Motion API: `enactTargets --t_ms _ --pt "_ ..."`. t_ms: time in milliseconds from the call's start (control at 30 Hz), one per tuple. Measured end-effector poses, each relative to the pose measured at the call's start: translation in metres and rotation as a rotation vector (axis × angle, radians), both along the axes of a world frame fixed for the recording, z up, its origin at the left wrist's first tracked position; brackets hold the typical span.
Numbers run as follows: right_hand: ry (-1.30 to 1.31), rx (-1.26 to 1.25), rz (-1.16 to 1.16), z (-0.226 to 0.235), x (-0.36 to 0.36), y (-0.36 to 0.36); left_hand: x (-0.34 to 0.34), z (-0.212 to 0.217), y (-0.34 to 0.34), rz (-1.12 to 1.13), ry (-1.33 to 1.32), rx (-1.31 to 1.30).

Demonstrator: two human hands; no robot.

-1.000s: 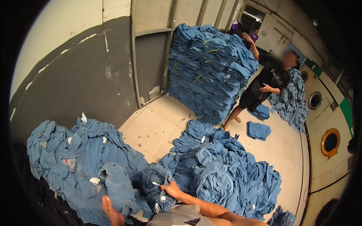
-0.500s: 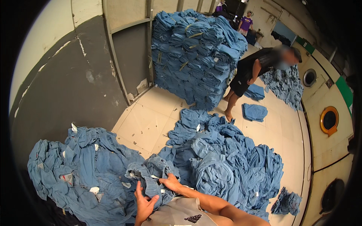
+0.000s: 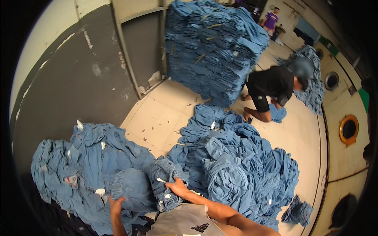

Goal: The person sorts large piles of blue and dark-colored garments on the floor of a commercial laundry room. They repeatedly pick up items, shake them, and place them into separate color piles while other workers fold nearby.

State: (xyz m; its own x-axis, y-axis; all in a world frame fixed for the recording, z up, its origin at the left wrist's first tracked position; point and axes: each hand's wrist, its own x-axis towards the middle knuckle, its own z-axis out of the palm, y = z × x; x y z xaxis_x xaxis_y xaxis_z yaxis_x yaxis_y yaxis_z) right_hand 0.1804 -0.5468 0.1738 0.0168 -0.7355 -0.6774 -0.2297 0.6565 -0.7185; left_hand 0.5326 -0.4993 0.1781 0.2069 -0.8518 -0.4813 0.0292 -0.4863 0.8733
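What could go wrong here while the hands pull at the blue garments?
1. The right hand grips a garment bundle joined to the big loose pile; pulling may drag neighbours along.
2. Garments cover the tiled floor near the crouching person: possible tripping.
3. The tall stack leans; it might topple.

Small white labels (image 3: 100, 192) are sewn to the blue garments; one lies just left of the left grip (image 3: 115, 205); another label (image 3: 162, 180) sits just left of the right grip (image 3: 178, 187); a third (image 3: 212, 125) shows farther off, up and right of that grip; a green sign (image 3: 364, 99) hangs on the far right wall.
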Motion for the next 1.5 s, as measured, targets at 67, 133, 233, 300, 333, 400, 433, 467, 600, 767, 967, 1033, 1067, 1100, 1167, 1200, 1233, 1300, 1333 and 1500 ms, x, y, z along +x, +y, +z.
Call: enactTargets --t_ms 67,133,233,300,333,400,433,467,600,767,967,1033,1067,1100,1167,1200,1233,1300,1333,1500 --pt "-0.023 0.032 -0.040 -0.008 0.005 -0.004 0.005 0.031 -0.002 -0.077 -0.111 -0.268" --pt "0.025 0.077 -0.007 -0.019 0.012 -0.006 -0.022 0.056 0.006 -0.031 -0.125 -0.361" --pt "-0.093 0.059 0.050 -0.037 0.024 -0.011 -0.080 0.068 0.019 -0.338 -0.616 -0.407" --pt "-0.438 0.002 0.121 -0.046 0.028 -0.011 -0.116 0.060 0.030 -0.596 -0.417 -0.384" --pt "-0.352 0.005 0.119 -0.048 0.028 -0.011 -0.127 0.054 0.036 -0.535 -0.317 -0.219" --pt "-0.333 0.090 0.192 -0.052 0.033 -0.014 -0.130 0.044 0.059 -0.307 -0.060 -0.142" --pt "-0.316 0.109 0.228 -0.054 0.038 -0.014 -0.129 0.039 0.072 -0.146 0.075 -0.120" --pt "-0.265 0.100 0.297 -0.054 0.041 -0.014 -0.127 0.037 0.085 -0.085 0.215 -0.043" --pt "-0.158 0.155 0.623 -0.059 0.079 -0.002 -0.123 0.026 0.137 0.377 0.309 0.125" --pt "-0.196 0.085 1.070 -0.065 0.127 0.037 -0.130 0.023 0.214 0.362 0.125 0.307" --pt "-0.194 0.141 1.315 -0.068 0.172 0.129 -0.190 0.033 0.296 0.590 -0.386 0.442" --pt "-0.297 0.188 1.455 -0.058 0.180 0.174 -0.209 0.024 0.342 0.721 -0.657 0.475" --pt "-0.266 0.169 1.508 -0.051 0.182 0.199 -0.219 0.019 0.367 0.796 -0.898 0.476" --pt "-0.278 0.161 1.509 -0.046 0.182 0.226 -0.227 0.016 0.391 0.840 -1.154 0.506" --pt "-0.430 0.182 1.526 -0.038 0.178 0.280 -0.242 0.014 0.437 0.960 -0.999 0.273" --pt "-0.480 0.230 1.589 -0.031 0.178 0.300 -0.249 0.015 0.459 0.965 -0.791 0.207" --pt "-0.382 0.175 1.610 -0.027 0.177 0.322 -0.258 0.018 0.478 0.974 -0.591 0.130" --pt "-0.369 0.149 1.679 -0.021 0.177 0.363 -0.276 0.030 0.514 1.092 -0.595 0.110" --pt "-0.382 0.129 1.713 -0.017 0.177 0.383 -0.283 0.037 0.531 1.148 -0.599 0.086" --pt "-0.554 0.199 1.861 0.039 0.192 0.462 -0.302 0.085 0.600 1.334 -0.798 0.000"
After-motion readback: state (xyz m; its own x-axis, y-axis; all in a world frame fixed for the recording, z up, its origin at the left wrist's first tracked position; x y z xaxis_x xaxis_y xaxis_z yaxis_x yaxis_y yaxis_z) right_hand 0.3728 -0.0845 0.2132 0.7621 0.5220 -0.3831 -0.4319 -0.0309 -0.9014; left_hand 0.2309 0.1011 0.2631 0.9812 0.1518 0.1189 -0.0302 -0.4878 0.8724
